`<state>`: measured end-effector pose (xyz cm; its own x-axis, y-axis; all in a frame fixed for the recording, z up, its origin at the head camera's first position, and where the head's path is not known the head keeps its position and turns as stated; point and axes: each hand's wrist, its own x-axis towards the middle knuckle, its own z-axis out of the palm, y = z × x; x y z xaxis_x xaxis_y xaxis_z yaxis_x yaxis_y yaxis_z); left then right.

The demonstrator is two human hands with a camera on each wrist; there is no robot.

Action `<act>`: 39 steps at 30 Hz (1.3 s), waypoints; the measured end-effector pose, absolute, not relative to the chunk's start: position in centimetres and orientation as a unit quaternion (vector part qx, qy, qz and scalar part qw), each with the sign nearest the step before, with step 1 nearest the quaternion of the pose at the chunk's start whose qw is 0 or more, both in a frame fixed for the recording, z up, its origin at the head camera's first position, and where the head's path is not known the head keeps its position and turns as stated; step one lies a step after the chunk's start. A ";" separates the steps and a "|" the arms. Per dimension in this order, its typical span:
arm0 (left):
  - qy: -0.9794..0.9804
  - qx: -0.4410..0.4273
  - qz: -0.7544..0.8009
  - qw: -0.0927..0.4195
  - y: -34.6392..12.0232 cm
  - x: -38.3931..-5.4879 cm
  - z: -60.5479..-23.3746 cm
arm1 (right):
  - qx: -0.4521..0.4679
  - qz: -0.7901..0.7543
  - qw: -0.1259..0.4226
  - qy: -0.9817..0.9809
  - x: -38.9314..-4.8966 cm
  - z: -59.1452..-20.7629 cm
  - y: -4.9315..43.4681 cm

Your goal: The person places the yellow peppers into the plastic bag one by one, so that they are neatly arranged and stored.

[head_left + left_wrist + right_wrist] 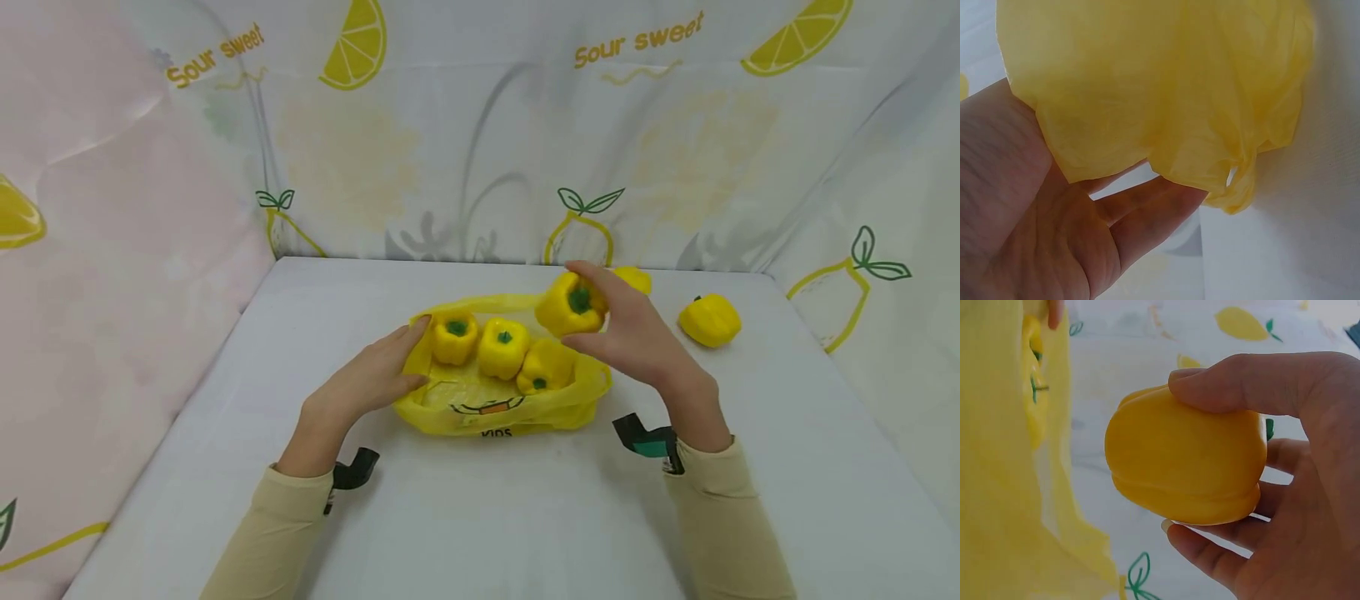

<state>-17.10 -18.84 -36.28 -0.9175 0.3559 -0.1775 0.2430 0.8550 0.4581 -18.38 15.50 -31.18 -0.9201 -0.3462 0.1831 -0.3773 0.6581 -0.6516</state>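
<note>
A yellow plastic bag (495, 417) lies spread wide on the table, its mouth facing up. Inside it sit three yellow bell peppers, one at the left (454, 350), one in the middle (501, 354) and one tipped over at the right (551, 362). At the bag's left rim, my left hand (371, 371) holds the thin plastic, which covers part of the thumb and fingers in the left wrist view. My right hand (637, 329) grips another yellow bell pepper (1185, 456) between thumb and fingers, over the bag's right back rim. Its green stem points toward me in the head view.
Two more yellow bell peppers are to the right, one partly hidden behind my right hand (635, 279) and one farther right (710, 321). The white table (480, 517) ends at a lemon-printed cloth (465, 167) at the back and sides.
</note>
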 end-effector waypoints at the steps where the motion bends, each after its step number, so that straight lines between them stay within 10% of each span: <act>1: 0.954 0.157 0.220 0.128 -18.8 -17.1 -36.3 | 0.209 0.357 0.016 -0.910 -18.1 -31.2 14.8; 18: 0.950 0.176 0.229 0.119 -18.9 -17.2 -36.0 | 0.359 0.240 0.005 -0.902 -16.4 -35.9 4.8; 39: 0.949 0.164 0.229 0.141 -19.1 -17.2 -36.1 | 0.396 0.123 0.016 -0.910 -16.5 -37.5 3.9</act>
<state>-17.16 -19.06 -36.10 -0.9064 0.3760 -0.1928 0.2466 0.8412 0.4811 -16.52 3.85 -37.49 -0.6856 -0.7170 0.1261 -0.7248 0.6560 -0.2104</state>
